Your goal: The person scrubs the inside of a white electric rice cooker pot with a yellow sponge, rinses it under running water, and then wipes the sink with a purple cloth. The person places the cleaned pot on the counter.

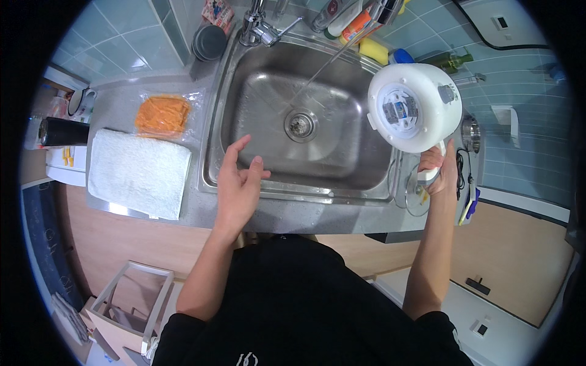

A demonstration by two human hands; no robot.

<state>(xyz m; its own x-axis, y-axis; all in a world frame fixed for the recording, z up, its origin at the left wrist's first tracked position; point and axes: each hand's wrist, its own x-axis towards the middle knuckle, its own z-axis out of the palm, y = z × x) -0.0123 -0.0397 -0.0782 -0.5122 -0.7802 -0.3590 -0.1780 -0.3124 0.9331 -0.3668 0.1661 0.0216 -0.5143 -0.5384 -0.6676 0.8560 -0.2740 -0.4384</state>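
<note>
My right hand [437, 169] grips the handle of a white electric pot [414, 107] over the right side of the sink. The pot is tipped so that its underside, with a round recess and labels, faces me; its inside is hidden. Bare, with fingers apart, my left hand [240, 183] hovers over the front left rim of the stainless steel sink [261, 87]. A thin stream of water [322, 68] falls from the chrome spout [387, 11] toward the drain strainer [301, 126]. Below my right hand, a clear glass lid [414, 199] rests on the counter.
Left of the sink lie a folded white towel [139, 171] and an orange cloth [162, 114] in clear plastic. Bottles [355, 27], a yellow sponge [373, 51] and a faucet lever [290, 26] line the back. A black cord [461, 176] and purple-and-yellow tool [469, 208] sit at right.
</note>
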